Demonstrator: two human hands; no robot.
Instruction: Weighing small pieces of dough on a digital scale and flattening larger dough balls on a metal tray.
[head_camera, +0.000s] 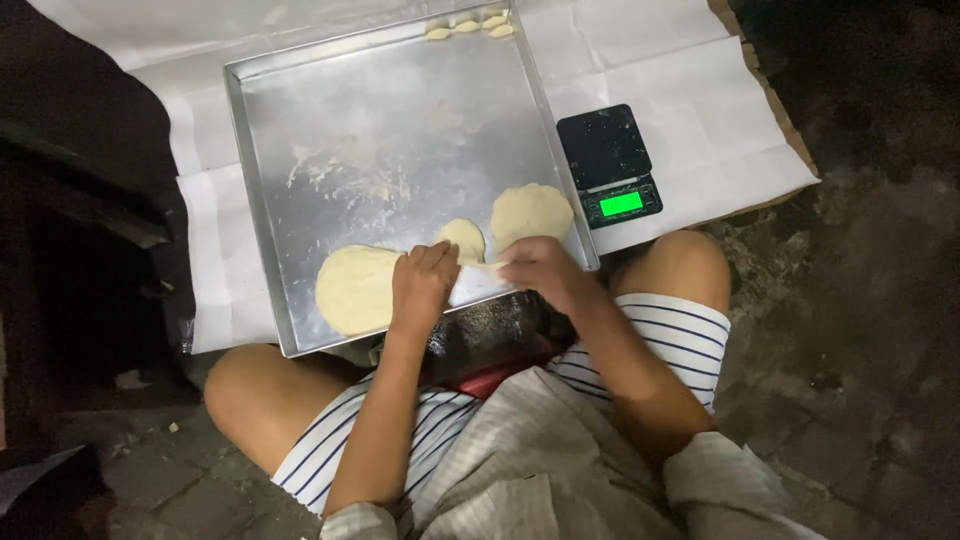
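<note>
left hand (422, 285): fingers curled, pinching the left end of a thin dough strip (487, 267), over the near edge of the tray
right hand (540, 268): fingers closed on the right end of the same strip, knuckles up
dough strip: pale, stretched short between the two hands, sits just above the tray's near rim
white sheet (478, 285): small pale piece under the hands, partly hidden; cannot tell what it is
large dough piece (355, 288): flattened oval on the tray, touching the left hand's outer side
small dough round (463, 238): flat, just beyond the hands, between the two bigger pieces
right dough round (530, 212): flat disc, near the tray's right wall, just beyond the right hand
tray (400, 120): square metal pan with low walls, flour smears in the middle
dough bits (468, 26): row of small lumps at the far right corner of the tray, well apart from the hands
scale (608, 165): black digital one with lit green display, just beside the tray's right wall
paper (690, 90): white sheets under tray and scale, on the floor
person: seated on the floor, knees apart, striped shorts, tray's near edge between the knees
</note>
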